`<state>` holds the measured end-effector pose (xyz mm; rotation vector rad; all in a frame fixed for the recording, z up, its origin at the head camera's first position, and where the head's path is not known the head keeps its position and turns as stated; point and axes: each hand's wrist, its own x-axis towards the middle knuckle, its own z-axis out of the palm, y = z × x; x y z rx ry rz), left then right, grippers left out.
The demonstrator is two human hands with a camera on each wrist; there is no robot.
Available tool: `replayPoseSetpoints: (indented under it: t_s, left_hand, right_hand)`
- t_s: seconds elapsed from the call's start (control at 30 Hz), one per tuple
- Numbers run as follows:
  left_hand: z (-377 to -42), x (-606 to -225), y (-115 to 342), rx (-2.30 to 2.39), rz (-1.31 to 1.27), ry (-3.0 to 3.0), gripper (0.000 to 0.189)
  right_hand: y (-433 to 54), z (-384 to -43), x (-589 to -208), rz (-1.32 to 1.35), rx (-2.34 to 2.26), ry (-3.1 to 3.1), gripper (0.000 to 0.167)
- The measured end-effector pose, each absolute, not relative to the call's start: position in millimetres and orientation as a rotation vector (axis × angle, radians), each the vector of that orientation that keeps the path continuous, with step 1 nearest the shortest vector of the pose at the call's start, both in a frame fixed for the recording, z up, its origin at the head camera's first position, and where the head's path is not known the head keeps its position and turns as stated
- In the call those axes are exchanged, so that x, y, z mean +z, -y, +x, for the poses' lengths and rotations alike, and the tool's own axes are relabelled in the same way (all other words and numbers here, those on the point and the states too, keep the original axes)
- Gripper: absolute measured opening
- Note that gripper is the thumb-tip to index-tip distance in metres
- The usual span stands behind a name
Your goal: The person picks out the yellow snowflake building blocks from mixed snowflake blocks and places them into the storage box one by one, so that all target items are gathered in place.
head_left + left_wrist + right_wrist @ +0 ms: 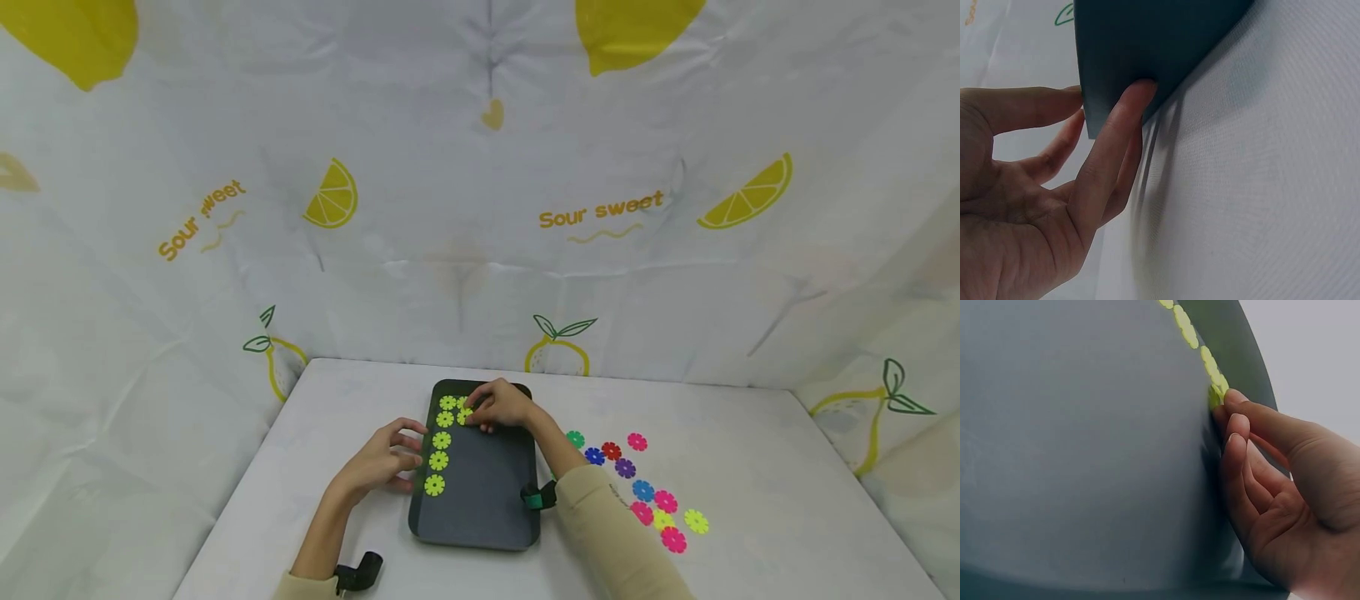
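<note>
A dark grey tray (pixel 480 508) lies on the white table with yellow-green flower-shaped discs (pixel 438 460) in a column along its left side. At the tray's far end, my right hand (pixel 501 404) pinches a yellow-green flower-shaped disc (pixel 1215 397) between thumb and fingertips, close against neighbouring discs; the fingers partly cover it. My left hand (pixel 386 457) stands at the tray's left side, its spread fingers (pixel 1113 144) touching the outer wall. Part of the left fingertips is hidden by the tray's edge in the left wrist view.
Right of the tray, loose flower-shaped discs in pink, red, blue, purple, green and yellow (pixel 696 522) lie scattered on the table (pixel 780 483). The right forearm hides some of that area. A white lemon-print curtain (pixel 450 292) hangs behind the table.
</note>
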<state>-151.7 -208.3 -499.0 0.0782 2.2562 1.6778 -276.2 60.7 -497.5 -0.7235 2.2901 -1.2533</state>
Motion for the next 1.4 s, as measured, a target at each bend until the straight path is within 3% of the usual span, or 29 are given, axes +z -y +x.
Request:
replayPoseSetpoints:
  t_s: [0.83,1.4]
  left_hand:
    - [-152.5,-499.9,209.1,1.671,0.076,-2.259,0.056]
    - [-152.4,-500.3,210.0,1.677,0.084,-2.259,0.056]
  right_hand:
    - [-61.0,-275.1,-483.4,-0.758,-1.205,-2.331,0.029]
    - [-99.5,-268.8,-456.7,-0.806,-1.334,-2.320,0.037]
